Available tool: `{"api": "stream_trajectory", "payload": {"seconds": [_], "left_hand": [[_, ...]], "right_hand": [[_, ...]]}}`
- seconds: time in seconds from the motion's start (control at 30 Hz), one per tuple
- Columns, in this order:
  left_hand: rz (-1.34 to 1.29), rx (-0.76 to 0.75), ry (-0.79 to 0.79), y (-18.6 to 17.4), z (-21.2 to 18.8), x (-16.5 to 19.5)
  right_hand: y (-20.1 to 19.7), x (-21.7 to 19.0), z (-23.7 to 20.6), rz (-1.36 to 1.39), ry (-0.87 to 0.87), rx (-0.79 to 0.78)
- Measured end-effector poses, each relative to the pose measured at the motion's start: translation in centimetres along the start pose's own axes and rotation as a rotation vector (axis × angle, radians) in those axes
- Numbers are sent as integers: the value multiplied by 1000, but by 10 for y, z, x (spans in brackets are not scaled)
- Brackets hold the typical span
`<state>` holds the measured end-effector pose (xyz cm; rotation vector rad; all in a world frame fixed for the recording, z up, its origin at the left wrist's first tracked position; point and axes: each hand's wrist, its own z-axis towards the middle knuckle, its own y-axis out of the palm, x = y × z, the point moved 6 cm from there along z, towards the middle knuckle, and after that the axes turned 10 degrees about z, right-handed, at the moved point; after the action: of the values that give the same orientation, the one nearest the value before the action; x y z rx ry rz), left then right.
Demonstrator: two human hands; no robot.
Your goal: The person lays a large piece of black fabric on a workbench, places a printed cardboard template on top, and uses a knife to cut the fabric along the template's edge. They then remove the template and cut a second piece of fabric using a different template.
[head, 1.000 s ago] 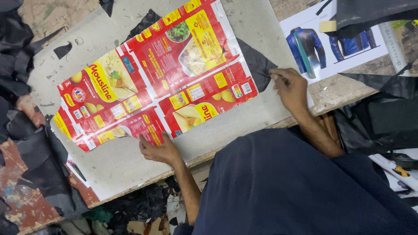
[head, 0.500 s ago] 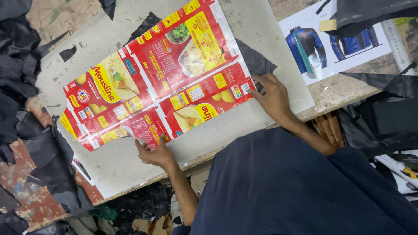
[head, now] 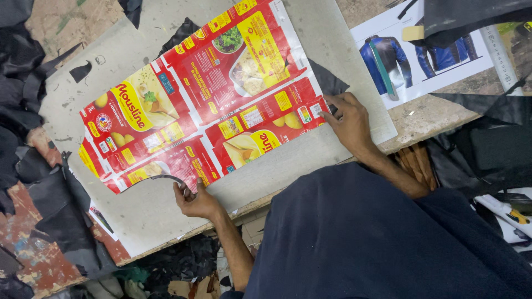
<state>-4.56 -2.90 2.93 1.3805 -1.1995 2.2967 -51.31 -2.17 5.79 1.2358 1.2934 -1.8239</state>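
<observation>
worn wooden table (head: 432, 119) | black scraps (head: 33, 182) around (heaped) | even light

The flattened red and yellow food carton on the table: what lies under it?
The red carton lies on a grey board. Black scraps poke out at its edges; how far they run beneath is hidden.

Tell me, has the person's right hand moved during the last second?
Yes. The right hand moved left over the grey board. It was on bare board, and its fingertips now touch the right edge of the flattened red carton.
</observation>
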Motion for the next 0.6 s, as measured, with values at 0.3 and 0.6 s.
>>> {"api": "stream_trajectory", "payload": {"seconds": [0.3, 0.6], "left_hand": [[30, -14, 15, 4, -6, 5], [558, 133, 295, -1, -21, 72]], "right_hand": [[-6, 7, 2, 17, 5, 2], [-33, 11, 10, -79, -26, 35]]}}
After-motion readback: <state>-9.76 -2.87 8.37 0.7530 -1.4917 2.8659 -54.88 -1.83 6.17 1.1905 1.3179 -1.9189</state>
